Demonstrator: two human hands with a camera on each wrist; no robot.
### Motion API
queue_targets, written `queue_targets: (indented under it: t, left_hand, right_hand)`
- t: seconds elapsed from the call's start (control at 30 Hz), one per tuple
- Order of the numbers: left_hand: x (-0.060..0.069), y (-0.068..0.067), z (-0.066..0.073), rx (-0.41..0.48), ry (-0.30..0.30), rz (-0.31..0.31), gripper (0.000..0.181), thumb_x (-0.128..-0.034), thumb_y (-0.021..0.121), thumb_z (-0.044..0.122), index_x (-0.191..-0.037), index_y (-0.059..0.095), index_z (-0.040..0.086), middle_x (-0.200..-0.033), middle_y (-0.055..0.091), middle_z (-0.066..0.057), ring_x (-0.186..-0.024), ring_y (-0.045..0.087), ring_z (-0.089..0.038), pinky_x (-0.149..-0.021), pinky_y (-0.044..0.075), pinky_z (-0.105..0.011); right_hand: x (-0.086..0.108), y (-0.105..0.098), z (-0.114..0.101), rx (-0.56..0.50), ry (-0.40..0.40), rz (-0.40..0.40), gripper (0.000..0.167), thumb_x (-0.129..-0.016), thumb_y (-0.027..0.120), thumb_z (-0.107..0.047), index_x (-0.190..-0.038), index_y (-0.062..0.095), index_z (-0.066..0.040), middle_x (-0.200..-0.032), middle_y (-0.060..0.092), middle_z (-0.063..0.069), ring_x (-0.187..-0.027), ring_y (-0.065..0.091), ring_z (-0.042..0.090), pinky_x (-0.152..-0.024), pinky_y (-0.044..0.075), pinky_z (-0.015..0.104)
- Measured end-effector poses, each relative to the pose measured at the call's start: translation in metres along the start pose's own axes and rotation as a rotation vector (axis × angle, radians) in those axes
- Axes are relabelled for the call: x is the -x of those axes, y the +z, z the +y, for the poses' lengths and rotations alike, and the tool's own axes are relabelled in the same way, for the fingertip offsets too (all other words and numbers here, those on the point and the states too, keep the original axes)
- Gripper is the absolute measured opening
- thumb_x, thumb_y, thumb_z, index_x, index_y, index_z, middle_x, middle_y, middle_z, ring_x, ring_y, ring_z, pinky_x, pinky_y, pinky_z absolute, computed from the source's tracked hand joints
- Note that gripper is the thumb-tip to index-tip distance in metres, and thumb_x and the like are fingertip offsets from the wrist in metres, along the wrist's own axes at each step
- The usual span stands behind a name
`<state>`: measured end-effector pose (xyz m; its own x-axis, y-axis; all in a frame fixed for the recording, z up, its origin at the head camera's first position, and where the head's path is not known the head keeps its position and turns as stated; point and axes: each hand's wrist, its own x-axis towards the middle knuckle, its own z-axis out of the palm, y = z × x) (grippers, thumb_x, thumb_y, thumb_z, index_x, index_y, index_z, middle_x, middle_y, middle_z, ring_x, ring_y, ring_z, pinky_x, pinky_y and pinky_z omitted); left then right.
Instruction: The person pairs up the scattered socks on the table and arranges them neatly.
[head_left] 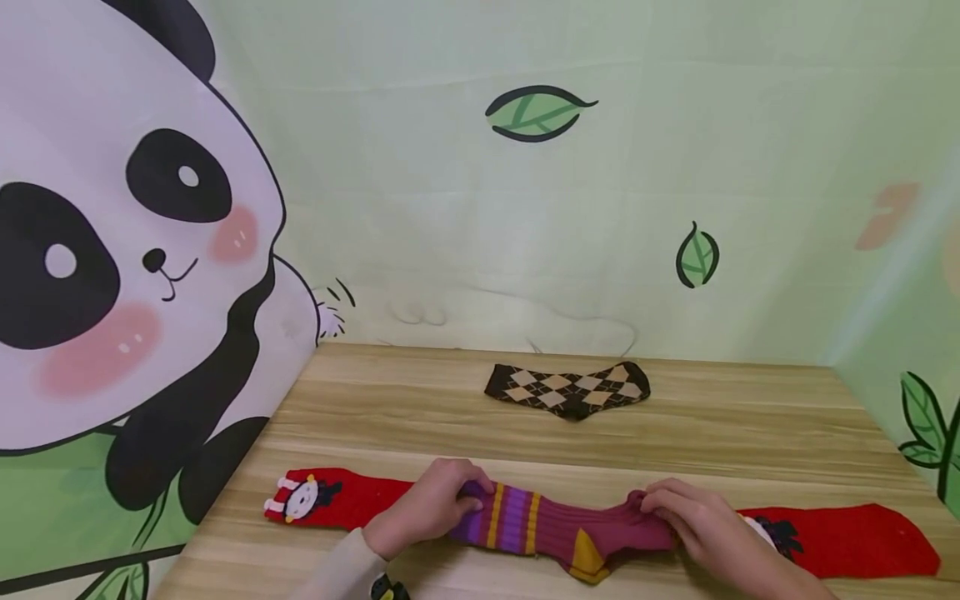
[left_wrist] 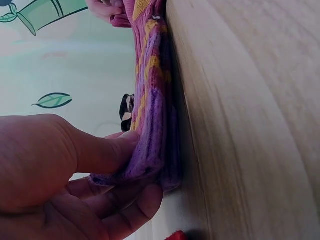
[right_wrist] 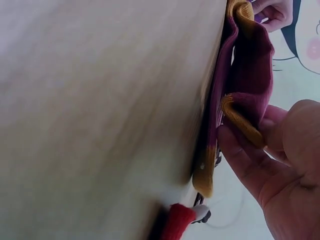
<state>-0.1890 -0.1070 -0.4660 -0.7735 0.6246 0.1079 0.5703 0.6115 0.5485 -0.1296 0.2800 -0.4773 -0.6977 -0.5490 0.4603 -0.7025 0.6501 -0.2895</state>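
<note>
A maroon ribbed sock (head_left: 566, 521) with purple and yellow stripes and a yellow heel lies across the front of the table. My left hand (head_left: 435, 508) pinches its purple cuff (left_wrist: 150, 145), thumb on one side and fingers on the other. At the far end my right hand (head_left: 705, 529) grips the yellow-tipped toe (right_wrist: 242, 122), lifted off the layer below. That lower layer, a second sock with a yellow toe (right_wrist: 203, 172), lies along the tabletop. Both hands stand over red socks, which they partly cover.
One red sock (head_left: 360, 496) with a white animal figure lies at left, another red sock (head_left: 862, 537) at right. A brown-and-tan argyle sock (head_left: 566, 390) rests near the back of the wooden table (head_left: 390, 433). A panda-printed cloth (head_left: 390, 167) rises behind and at the sides.
</note>
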Motion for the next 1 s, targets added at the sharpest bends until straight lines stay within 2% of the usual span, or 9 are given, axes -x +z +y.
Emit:
queue_targets:
  t: [0.17, 0.23, 0.43, 0.63, 0.8, 1.0]
  left_hand:
    - [0.0, 0.001, 0.0, -0.016, 0.006, 0.005, 0.014, -0.0909, 0.074, -0.002, -0.102, 0.077, 0.007, -0.101, 0.075, -0.003, -0.098, 0.068, -0.014, -0.089, 0.057, -0.035]
    - [0.0, 0.001, -0.001, -0.019, 0.004, 0.004, 0.015, -0.0909, 0.074, -0.002, -0.102, 0.077, 0.007, -0.101, 0.075, -0.003, -0.098, 0.068, -0.014, -0.089, 0.057, -0.035]
    - [0.001, 0.002, -0.002, -0.021, 0.001, -0.001, 0.016, -0.0912, 0.073, -0.002, -0.103, 0.078, 0.007, -0.102, 0.075, -0.003, -0.098, 0.068, -0.014, -0.089, 0.057, -0.035]
    - [0.001, 0.003, -0.003, -0.026, -0.013, -0.018, 0.015, -0.0918, 0.073, -0.001, -0.104, 0.078, 0.007, -0.103, 0.075, -0.002, -0.098, 0.068, -0.013, -0.089, 0.057, -0.035]
    - [0.0, 0.004, -0.004, -0.032, -0.021, -0.029, 0.015, -0.0921, 0.074, 0.0, -0.105, 0.078, 0.008, -0.102, 0.074, -0.002, -0.096, 0.067, -0.012, -0.088, 0.057, -0.034]
    - [-0.001, 0.006, -0.005, -0.071, -0.01, -0.027, 0.014, -0.0923, 0.074, 0.001, -0.104, 0.078, 0.008, -0.098, 0.072, -0.001, -0.093, 0.065, -0.011, -0.084, 0.056, -0.031]
  right_hand:
    - [0.003, -0.003, 0.002, 0.002, 0.054, -0.039, 0.046, -0.086, 0.071, 0.014, -0.114, 0.068, -0.022, -0.114, 0.069, -0.009, -0.102, 0.068, 0.009, -0.084, 0.059, 0.028]
    - [0.004, -0.004, 0.003, 0.016, 0.059, -0.034, 0.046, -0.086, 0.071, 0.014, -0.116, 0.067, -0.021, -0.114, 0.07, -0.01, -0.102, 0.068, 0.009, -0.083, 0.06, 0.03]
    - [0.007, -0.006, 0.01, 0.059, 0.091, -0.041, 0.041, -0.088, 0.071, 0.012, -0.113, 0.069, -0.021, -0.108, 0.07, -0.012, -0.098, 0.068, 0.007, -0.08, 0.06, 0.031]
    - [0.008, -0.008, 0.017, 0.068, 0.135, -0.094, 0.033, -0.092, 0.068, 0.008, -0.108, 0.071, -0.021, -0.105, 0.069, -0.013, -0.095, 0.068, 0.01, -0.08, 0.06, 0.032]
    - [0.008, -0.01, 0.022, 0.064, 0.155, -0.139, 0.028, -0.094, 0.067, 0.004, -0.105, 0.071, -0.021, -0.104, 0.068, -0.013, -0.094, 0.066, 0.007, -0.08, 0.06, 0.032]
    - [0.008, -0.009, 0.027, 0.059, 0.111, -0.137, 0.029, -0.091, 0.07, 0.007, -0.102, 0.071, -0.021, -0.101, 0.068, -0.012, -0.091, 0.065, 0.006, -0.076, 0.059, 0.031]
